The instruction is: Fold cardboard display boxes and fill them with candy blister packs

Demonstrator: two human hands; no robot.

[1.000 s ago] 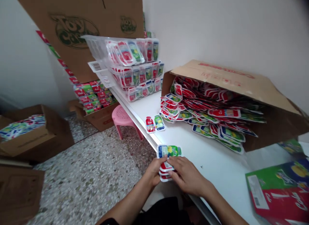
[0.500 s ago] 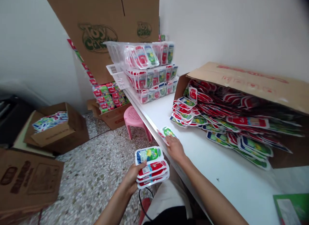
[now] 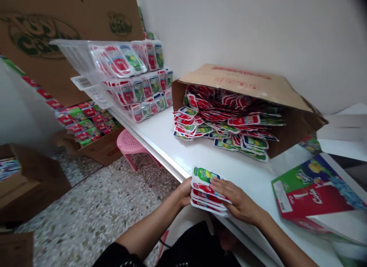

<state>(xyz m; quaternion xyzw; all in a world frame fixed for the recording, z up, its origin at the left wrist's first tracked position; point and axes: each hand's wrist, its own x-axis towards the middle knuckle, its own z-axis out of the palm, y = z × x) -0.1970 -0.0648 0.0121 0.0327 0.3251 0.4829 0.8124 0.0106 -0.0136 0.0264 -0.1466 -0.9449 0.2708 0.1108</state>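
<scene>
A small stack of can-shaped candy packets (image 3: 207,189), red cola ones under a green and blue one, is held between both hands over the table's front edge. My left hand (image 3: 185,192) grips the stack's left end, its fingertips partly hidden. Across the right end, my right hand (image 3: 239,200) lies with its fingers on the top packet and its thumb at the near side. Behind the hands, an open cardboard box (image 3: 235,77) lies on its side on the white table (image 3: 160,131), with many loose packets (image 3: 237,121) spilling out of it.
Stacked clear plastic trays (image 3: 137,81) of packets stand at the table's left end, by a white basket (image 3: 91,93). A printed cola display box (image 3: 315,194) lies at right. Below left are a pink stool (image 3: 130,142) and a carton of colourful boxes (image 3: 88,123).
My right hand has come from the table edge onto the stack, which my left hand has brought right and up to the table. The view has turned right, bringing the display box in.
</scene>
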